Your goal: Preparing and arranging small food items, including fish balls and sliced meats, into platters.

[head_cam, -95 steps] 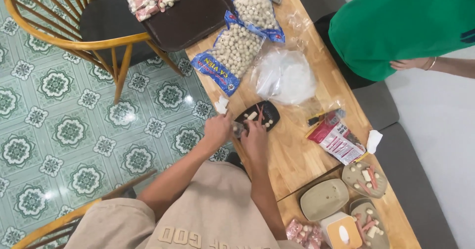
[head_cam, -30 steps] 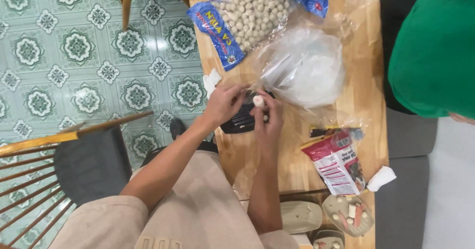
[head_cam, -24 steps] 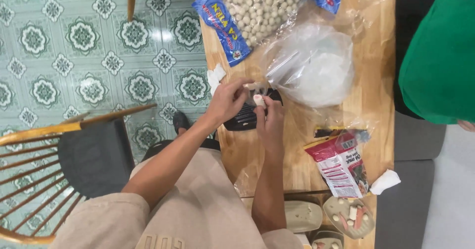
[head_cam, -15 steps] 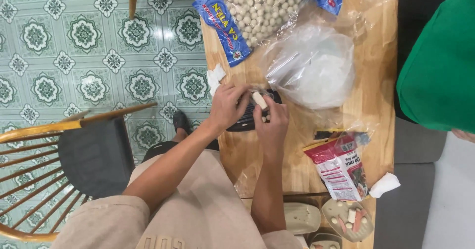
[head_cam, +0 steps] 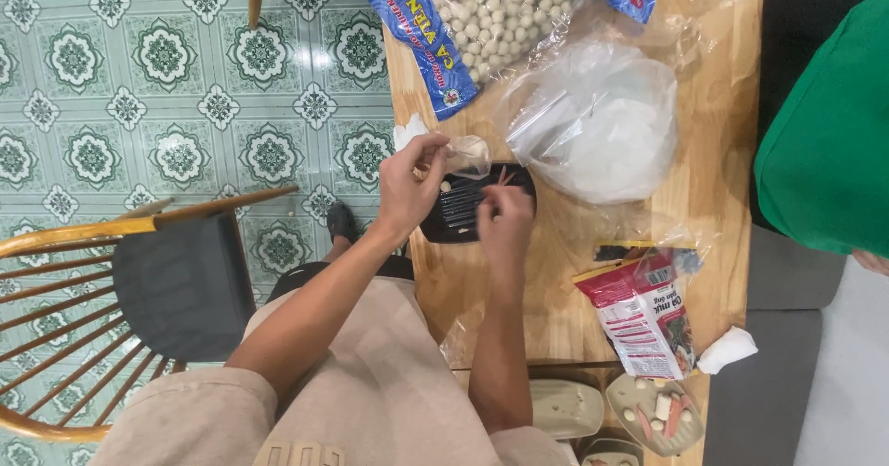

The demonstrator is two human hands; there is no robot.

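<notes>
My tray (head_cam: 463,214) lies on the desk (head_cam: 556,299) at its left edge, under my left grip (head_cam: 407,188) and right grip (head_cam: 505,225). Behind it sits a bag of balls (head_cam: 491,12); to its right, a clear bag (head_cam: 602,124). A packet (head_cam: 639,313) lies nearer me on the right, a dish (head_cam: 653,410) before it. A chair (head_cam: 139,299) stands on the floor to my left.

A small black ridged tray (head_cam: 468,209) lies flat at the wooden table's edge.
</notes>
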